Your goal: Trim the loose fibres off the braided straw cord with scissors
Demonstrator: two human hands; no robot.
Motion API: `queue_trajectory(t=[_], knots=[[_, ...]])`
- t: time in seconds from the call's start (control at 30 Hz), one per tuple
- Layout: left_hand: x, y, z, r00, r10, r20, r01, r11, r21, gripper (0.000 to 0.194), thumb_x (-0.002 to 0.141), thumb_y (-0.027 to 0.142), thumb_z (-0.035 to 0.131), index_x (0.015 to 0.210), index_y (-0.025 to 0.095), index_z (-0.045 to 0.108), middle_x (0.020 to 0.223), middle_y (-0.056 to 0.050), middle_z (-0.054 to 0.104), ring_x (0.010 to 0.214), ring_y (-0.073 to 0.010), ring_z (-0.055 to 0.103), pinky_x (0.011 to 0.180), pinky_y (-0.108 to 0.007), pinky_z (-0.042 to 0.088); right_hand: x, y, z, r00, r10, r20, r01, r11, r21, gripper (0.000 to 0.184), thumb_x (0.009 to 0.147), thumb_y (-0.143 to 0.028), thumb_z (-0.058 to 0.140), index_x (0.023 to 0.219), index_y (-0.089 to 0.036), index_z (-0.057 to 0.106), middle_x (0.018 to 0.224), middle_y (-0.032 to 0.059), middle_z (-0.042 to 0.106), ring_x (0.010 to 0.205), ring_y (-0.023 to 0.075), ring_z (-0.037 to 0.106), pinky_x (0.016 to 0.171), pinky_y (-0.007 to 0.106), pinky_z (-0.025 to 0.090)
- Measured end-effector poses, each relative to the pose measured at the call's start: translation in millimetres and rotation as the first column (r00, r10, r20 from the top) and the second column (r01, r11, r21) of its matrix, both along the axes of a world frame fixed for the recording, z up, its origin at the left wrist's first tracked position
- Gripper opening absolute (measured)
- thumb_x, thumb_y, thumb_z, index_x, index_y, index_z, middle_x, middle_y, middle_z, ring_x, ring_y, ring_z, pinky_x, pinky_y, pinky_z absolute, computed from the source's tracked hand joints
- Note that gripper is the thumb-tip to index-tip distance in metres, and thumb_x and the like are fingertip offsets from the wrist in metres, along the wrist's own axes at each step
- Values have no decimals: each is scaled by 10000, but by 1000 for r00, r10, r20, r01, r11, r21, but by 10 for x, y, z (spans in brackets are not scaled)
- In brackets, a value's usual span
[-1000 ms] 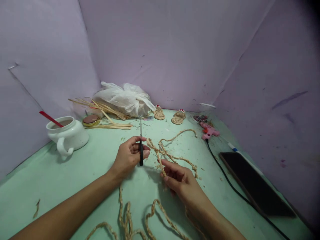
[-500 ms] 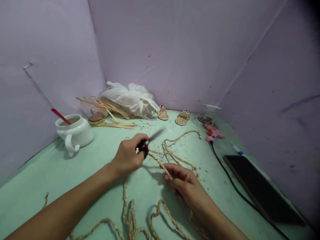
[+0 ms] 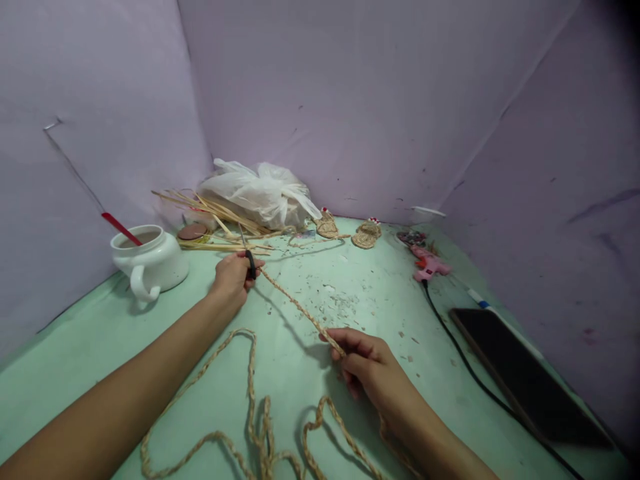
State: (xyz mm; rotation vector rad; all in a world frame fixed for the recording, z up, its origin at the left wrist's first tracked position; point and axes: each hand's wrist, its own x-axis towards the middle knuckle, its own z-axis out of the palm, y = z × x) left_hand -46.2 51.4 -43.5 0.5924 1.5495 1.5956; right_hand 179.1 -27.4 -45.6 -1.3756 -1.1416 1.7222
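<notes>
A braided straw cord runs stretched between my hands. My left hand is closed round black-handled scissors, whose blade points up and away, and the cord meets its fingertips. With thumb and fingers pinched, my right hand grips the cord nearer to me. A thin length of cord lies beyond the left hand, towards the back. Further loops of braided cord spread over the green tabletop in front of me, partly cut off by the bottom edge.
A white mug with a red-handled tool stands at left. Behind are straw strips, a white plastic bag and two small woven slippers. At right lie a pink glue gun, its black cable and a dark tablet.
My left hand has moved left and away with the scissors, drawing the cord straight. The loose cord beyond the right hand has shifted back and left. My right hand stays put.
</notes>
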Motion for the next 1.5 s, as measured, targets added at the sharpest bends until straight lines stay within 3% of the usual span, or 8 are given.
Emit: queue_trajectory(t=[0.23,0.53,0.8,0.97,1.1,1.17,1.33,1.5], knots=[[71,-11,-52,986,23,-163,-13,998,64,430,434,104,642,835,168,502,469,62,541,371,-78,459,377,-163,303,26,25,-24,989,-41,-140,39,999,-16,293,493,-100,549,759,-148,664,635,-5,588,510,99,481,445,207,378],[214,-79,-1,979,-20,-203,66,972,226,470,454,204,685,883,183,494,622,28,611,536,-100,537,474,-177,363,47,49,-68,995,-36,-94,50,989,142,307,634,-438,650,598,-132,649,391,-38,461,406,90,430,470,240,337],[202,-87,5,980,-16,-199,65,968,242,463,469,233,676,890,182,487,627,31,583,494,-77,509,441,-159,341,22,32,-64,980,45,-195,-52,998,-34,369,459,-372,759,718,-148,622,444,-57,509,400,82,439,426,239,422],[165,-7,-109,956,-65,-284,119,977,176,453,494,262,679,898,176,494,614,18,597,451,-84,493,421,-175,346,29,44,-64,970,107,-219,-124,990,-63,342,486,-292,741,778,-151,633,449,-63,523,307,44,368,263,157,267],[114,-62,-84,905,-147,-398,204,973,105,338,531,290,678,809,155,542,526,17,576,408,-96,466,402,-193,333,70,117,-111,952,-16,-304,-19,993,-114,316,467,-239,760,743,-136,646,620,10,637,363,55,459,286,160,324],[118,-193,6,848,-190,-494,276,955,107,332,558,293,672,842,164,558,562,23,577,464,-103,491,444,-198,359,96,163,-132,935,-121,-332,82,988,-128,331,462,-218,766,761,-129,658,648,25,650,378,56,478,313,165,356],[278,-566,148,203,-195,-960,640,768,-21,333,676,268,558,997,182,540,761,-3,607,622,-114,531,634,-226,428,132,211,-118,907,-239,-347,208,970,-122,334,455,-189,761,774,-138,674,596,-2,626,359,58,471,315,174,354],[467,-676,51,-151,-197,-969,694,677,-246,474,648,208,474,1120,162,476,941,-89,616,847,-219,569,741,-324,436,145,198,-122,906,-214,-365,197,977,-83,335,463,-215,761,781,-143,683,542,-17,600,374,67,469,342,184,370]])
